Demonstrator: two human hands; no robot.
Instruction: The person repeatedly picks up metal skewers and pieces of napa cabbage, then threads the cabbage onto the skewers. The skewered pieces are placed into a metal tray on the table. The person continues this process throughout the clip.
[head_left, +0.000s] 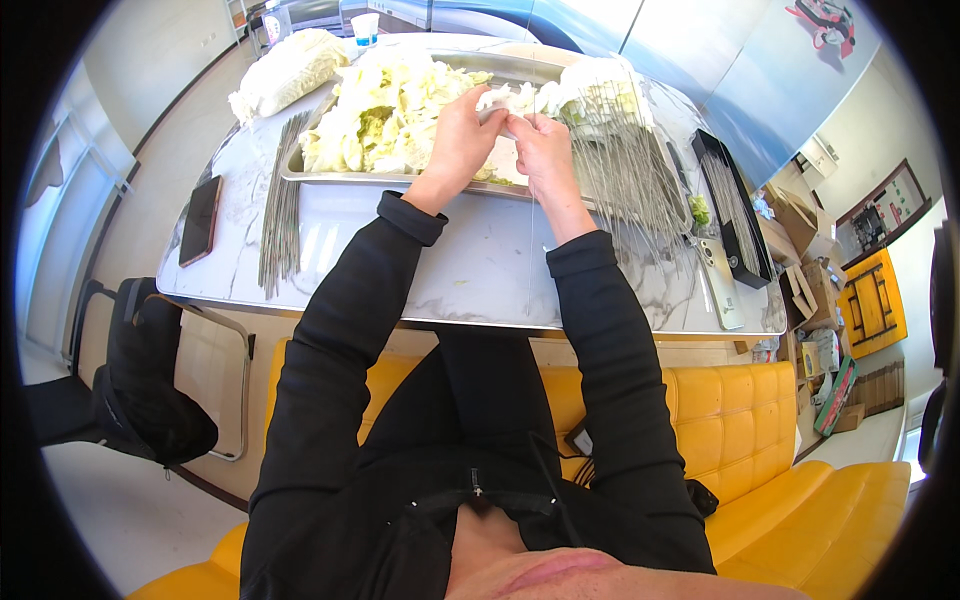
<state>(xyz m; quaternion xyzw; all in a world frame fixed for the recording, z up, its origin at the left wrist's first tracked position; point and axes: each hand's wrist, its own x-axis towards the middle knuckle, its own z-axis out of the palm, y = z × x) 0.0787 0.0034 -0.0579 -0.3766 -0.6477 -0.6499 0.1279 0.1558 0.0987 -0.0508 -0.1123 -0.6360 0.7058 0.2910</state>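
Note:
My left hand (461, 142) pinches a pale piece of cabbage leaf (491, 112) above the metal tray (352, 178). Close beside it, my right hand (546, 154) has its thumb and fingers closed on a thin metal skewer (531, 255), which runs upright past the fingers toward the table's front edge. Whether its tip is in the leaf is hidden by the fingers. Torn cabbage leaves (397, 105) are heaped in the left of the tray. At its right, white cabbage pieces (600, 82) lie at the far ends of many fanned skewers (626, 172).
A bundle of skewers (280, 217) and a dark phone (200, 221) lie left. A whole napa cabbage (289, 75) and a cup (365, 28) stand behind. Right are a black box of skewers (731, 202) and a pale phone (720, 285). A yellow bench (731, 420) is behind me.

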